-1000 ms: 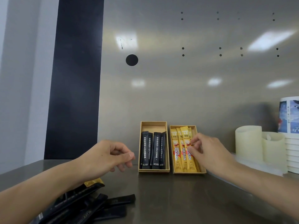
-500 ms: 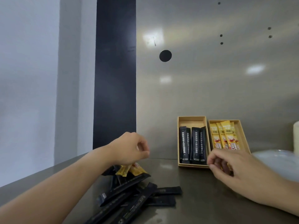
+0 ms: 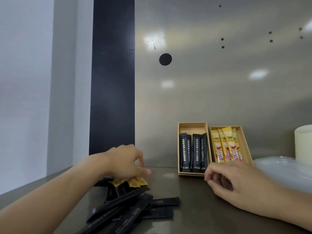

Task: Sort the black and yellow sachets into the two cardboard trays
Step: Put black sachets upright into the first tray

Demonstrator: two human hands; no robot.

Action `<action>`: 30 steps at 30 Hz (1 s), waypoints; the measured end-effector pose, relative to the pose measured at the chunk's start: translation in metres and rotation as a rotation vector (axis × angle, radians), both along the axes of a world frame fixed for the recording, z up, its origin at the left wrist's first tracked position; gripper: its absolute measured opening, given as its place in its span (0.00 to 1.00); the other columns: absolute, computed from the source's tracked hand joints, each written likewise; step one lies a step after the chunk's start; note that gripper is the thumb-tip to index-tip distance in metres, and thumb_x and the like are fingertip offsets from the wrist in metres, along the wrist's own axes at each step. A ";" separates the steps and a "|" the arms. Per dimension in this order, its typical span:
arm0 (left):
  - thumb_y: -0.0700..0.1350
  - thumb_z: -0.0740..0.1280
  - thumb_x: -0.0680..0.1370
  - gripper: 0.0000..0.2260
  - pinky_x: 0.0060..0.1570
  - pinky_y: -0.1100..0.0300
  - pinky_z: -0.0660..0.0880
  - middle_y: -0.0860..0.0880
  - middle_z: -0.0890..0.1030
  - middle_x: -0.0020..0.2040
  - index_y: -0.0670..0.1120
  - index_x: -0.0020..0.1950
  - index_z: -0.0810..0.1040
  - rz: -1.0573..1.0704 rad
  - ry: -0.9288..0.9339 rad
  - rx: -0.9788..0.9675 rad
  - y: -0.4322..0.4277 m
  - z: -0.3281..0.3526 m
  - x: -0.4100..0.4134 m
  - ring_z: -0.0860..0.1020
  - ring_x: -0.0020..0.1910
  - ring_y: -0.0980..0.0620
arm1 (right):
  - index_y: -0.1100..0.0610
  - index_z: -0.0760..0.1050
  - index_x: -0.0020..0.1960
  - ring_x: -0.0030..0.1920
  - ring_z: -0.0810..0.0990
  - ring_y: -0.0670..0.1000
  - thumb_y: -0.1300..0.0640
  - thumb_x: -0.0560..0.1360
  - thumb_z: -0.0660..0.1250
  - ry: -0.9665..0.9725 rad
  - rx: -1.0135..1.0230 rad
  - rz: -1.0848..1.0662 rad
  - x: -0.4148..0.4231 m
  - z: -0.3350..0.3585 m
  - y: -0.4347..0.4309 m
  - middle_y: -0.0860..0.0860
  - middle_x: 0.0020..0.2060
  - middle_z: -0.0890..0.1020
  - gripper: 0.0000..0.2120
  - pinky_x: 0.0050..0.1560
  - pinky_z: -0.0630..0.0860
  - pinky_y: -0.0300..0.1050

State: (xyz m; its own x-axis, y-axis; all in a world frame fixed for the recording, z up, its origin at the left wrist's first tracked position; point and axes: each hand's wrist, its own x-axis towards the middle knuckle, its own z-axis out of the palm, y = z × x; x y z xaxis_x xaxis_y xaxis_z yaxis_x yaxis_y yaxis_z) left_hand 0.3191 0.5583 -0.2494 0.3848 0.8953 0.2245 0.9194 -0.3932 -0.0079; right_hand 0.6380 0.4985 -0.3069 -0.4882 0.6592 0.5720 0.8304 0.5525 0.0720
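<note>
**Left hand down on the loose yellow sachets**

Left-hand fingers pointed down onto the loose yellow sachets at the far end of the pile, with the thumb stretched toward the trays. Motion blur hid whether the fingers pinched a sachet or only touched it. These sachets lay on top of a heap of black sachets, which sprawled criss-cross on the steel counter beside the forearm.

The right hand hovered low over the counter, its fingers loosely curled with nothing in them. It was just in front of the right cardboard tray and covered that tray's near end. The tray held the sorted yellow sachets, which lay lengthwise and overlapped one another. Close against its left side sat the left cardboard tray, which held the boxed black sachets side by side. Its far end was bare cardboard.

Both trays stood near the steel back panel, which had a round dark hole higher up. A dark vertical strip ran down the panel's left edge. At the right edge of the view stood a cream cylinder behind a translucent plastic piece.
</note>
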 end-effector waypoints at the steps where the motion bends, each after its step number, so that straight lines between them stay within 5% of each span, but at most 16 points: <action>1: 0.72 0.66 0.71 0.22 0.61 0.54 0.76 0.60 0.77 0.54 0.59 0.56 0.81 -0.076 -0.058 -0.022 -0.005 0.004 0.003 0.77 0.56 0.56 | 0.36 0.71 0.48 0.43 0.80 0.42 0.42 0.76 0.61 -0.004 -0.002 0.007 -0.001 0.000 0.000 0.36 0.42 0.80 0.02 0.36 0.75 0.36; 4: 0.74 0.72 0.64 0.24 0.54 0.62 0.77 0.63 0.83 0.51 0.61 0.52 0.83 -0.359 -0.234 -0.319 -0.022 0.013 0.014 0.80 0.51 0.63 | 0.37 0.72 0.49 0.44 0.80 0.41 0.42 0.76 0.62 -0.002 -0.006 0.028 -0.001 0.001 0.000 0.35 0.43 0.79 0.03 0.37 0.75 0.35; 9: 0.70 0.78 0.56 0.35 0.46 0.71 0.73 0.63 0.81 0.56 0.61 0.61 0.81 -0.509 -0.045 -0.660 -0.027 0.012 0.025 0.78 0.56 0.62 | 0.40 0.74 0.49 0.45 0.79 0.41 0.45 0.77 0.64 -0.002 -0.003 0.042 -0.001 0.001 0.000 0.38 0.41 0.80 0.02 0.39 0.75 0.36; 16: 0.54 0.83 0.62 0.22 0.37 0.73 0.74 0.60 0.84 0.49 0.63 0.53 0.81 -0.481 -0.140 -0.599 -0.019 -0.001 0.025 0.80 0.46 0.61 | 0.44 0.75 0.50 0.44 0.79 0.43 0.47 0.78 0.63 0.006 -0.016 0.049 -0.001 0.003 0.000 0.41 0.39 0.80 0.03 0.40 0.76 0.39; 26: 0.45 0.73 0.78 0.04 0.43 0.72 0.73 0.61 0.82 0.40 0.54 0.47 0.82 -0.449 -0.149 -0.587 -0.040 0.002 0.038 0.78 0.39 0.63 | 0.44 0.75 0.50 0.44 0.78 0.42 0.48 0.78 0.63 0.003 -0.011 0.053 -0.001 0.003 -0.002 0.41 0.38 0.79 0.04 0.40 0.75 0.38; 30: 0.45 0.69 0.81 0.07 0.47 0.67 0.75 0.53 0.83 0.46 0.45 0.57 0.82 -0.381 -0.181 -0.514 -0.043 -0.001 0.044 0.79 0.43 0.59 | 0.44 0.74 0.49 0.42 0.78 0.41 0.48 0.77 0.63 0.001 0.007 0.048 -0.002 0.003 0.000 0.40 0.36 0.78 0.03 0.38 0.74 0.35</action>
